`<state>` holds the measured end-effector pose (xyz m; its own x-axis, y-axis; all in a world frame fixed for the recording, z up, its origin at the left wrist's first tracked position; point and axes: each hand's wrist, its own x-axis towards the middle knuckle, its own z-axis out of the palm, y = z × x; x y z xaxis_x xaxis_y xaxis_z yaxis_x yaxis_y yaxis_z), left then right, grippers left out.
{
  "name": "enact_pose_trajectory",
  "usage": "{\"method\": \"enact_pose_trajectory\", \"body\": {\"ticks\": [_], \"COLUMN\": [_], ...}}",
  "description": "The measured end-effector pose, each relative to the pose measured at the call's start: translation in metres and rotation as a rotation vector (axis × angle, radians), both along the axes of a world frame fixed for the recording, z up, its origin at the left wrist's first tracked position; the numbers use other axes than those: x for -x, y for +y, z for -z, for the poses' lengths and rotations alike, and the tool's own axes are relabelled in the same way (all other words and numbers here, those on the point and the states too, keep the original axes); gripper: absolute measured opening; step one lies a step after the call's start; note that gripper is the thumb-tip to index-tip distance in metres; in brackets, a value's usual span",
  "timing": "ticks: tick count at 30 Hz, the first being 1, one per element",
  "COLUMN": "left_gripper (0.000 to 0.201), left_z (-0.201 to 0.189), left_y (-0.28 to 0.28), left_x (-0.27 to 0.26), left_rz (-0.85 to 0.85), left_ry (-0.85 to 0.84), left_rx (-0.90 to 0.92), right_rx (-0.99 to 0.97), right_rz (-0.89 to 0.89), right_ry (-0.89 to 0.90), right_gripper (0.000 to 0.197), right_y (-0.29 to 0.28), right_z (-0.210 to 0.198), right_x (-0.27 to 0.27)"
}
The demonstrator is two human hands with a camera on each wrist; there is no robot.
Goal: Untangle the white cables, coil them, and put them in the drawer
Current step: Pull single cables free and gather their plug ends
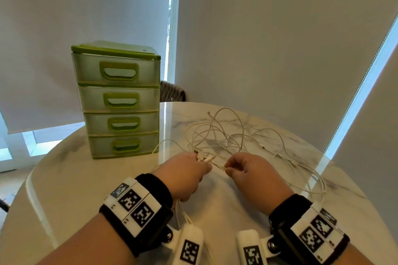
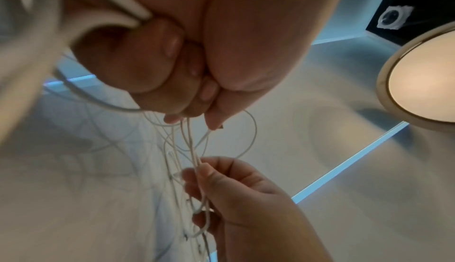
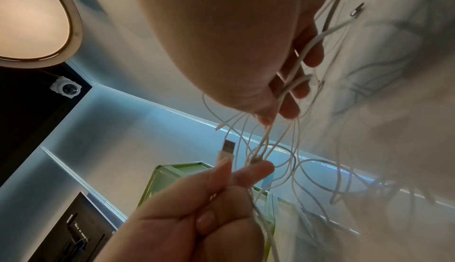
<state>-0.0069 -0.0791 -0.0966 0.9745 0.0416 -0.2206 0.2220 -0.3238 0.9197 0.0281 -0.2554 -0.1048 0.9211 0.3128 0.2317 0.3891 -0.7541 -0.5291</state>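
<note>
Both hands work the white cables (image 1: 232,142), still a loose tangle on the bench (image 1: 86,178). Left hand (image 1: 185,175) pinches plug ends, right hand (image 1: 249,170) pinches strands. Nothing looks coiled; the drawer unit (image 1: 120,101) stays closed.

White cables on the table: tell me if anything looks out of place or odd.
The white cables lie in a loose tangle on the marble table, strands crossing each other. The left hand pinches plug ends and the right hand pinches a strand. All four drawers are closed.
</note>
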Motion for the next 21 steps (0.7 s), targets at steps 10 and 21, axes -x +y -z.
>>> {"method": "enact_pose_trajectory", "body": {"ticks": [10, 21], "left_gripper": [0.015, 0.029], "left_z": [0.002, -0.009], "left_y": [0.013, -0.007], "left_x": [-0.009, -0.003], "left_rz": [-0.245, -0.170], "left_ry": [-0.078, -0.173], "left_rx": [0.273, 0.700], "right_rx": [-0.489, -0.764], "right_rz": [0.059, -0.140], "right_ry": [-0.020, 0.210], "right_gripper": [0.020, 0.011], "right_y": [-0.010, 0.011], "right_z": [-0.008, -0.001], "right_x": [0.004, 0.015]}}
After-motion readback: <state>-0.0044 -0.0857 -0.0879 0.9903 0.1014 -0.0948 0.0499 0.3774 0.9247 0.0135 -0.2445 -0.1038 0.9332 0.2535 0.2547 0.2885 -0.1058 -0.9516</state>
